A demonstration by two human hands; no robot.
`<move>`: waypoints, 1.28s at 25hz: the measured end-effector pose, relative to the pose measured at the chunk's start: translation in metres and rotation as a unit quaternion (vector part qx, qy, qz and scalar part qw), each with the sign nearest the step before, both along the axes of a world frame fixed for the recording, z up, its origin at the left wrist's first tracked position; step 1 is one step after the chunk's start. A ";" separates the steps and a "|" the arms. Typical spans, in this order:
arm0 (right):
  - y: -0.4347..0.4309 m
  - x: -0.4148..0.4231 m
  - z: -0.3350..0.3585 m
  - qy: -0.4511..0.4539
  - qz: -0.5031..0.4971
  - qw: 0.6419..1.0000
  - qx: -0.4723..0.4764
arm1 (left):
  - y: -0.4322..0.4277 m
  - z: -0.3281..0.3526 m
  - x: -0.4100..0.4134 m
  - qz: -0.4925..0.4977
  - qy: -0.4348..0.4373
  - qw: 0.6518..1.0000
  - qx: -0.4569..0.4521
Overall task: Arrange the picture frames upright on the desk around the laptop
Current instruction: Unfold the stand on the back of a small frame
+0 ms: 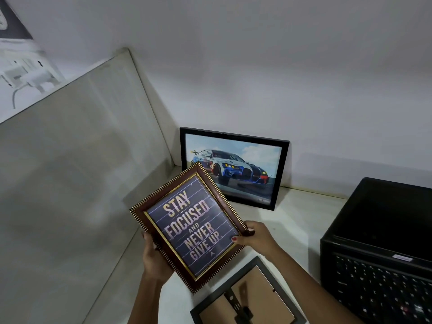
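Hands, left [153,256] and right [253,237], grip the brown quote frame [189,226] tilted above the surface [297,213], near the upright car frame [233,167].

Place: home or office desk nook.
Evidence: open laptop [378,260], pale desk [292,206], side partition [81,160], wall sockets [25,71].

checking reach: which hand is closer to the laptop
Right. The right hand holds the brown frame's corner beside the laptop; the left hand holds its far edge.
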State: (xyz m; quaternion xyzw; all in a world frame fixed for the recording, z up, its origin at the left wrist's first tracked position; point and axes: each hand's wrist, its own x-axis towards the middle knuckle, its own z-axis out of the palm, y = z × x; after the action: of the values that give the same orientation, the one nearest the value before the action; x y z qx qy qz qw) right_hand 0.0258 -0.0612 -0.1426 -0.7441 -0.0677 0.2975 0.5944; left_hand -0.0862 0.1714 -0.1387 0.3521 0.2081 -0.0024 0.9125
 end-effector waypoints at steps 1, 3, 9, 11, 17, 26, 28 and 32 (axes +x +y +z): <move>0.003 0.002 -0.001 -0.032 0.015 0.998 -0.048 | -0.001 0.003 0.002 -0.005 -0.001 1.000 0.028; 0.009 0.000 -0.007 -0.080 0.031 0.988 -0.127 | -0.001 0.007 0.005 -0.027 0.023 0.996 0.085; 0.011 -0.021 -0.029 -0.110 0.001 0.973 -0.204 | 0.001 0.011 0.007 -0.145 0.064 0.956 0.247; 0.005 -0.025 -0.035 -0.121 0.004 0.968 -0.220 | -0.001 0.005 0.004 -0.153 0.070 0.947 0.275; -0.013 -0.038 -0.040 -0.140 0.012 0.962 -0.235 | -0.002 -0.003 -0.001 -0.186 0.094 0.923 0.324; -0.079 -0.095 -0.046 -0.273 0.093 0.893 -0.345 | -0.028 -0.005 -0.031 -0.140 0.118 0.879 0.441; -0.093 -0.106 -0.050 -0.283 0.102 0.880 -0.367 | -0.044 -0.009 -0.049 -0.104 0.144 0.865 0.469; -0.112 -0.132 -0.049 -0.330 0.132 0.856 -0.375 | -0.080 -0.016 -0.087 -0.008 0.240 0.840 0.486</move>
State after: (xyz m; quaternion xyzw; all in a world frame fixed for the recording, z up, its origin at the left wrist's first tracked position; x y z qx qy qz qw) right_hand -0.1060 -0.1732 -0.1912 -0.9491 -0.2409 0.1134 0.1681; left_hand -0.1731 0.0913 -0.1545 0.7405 0.3918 0.0069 0.5460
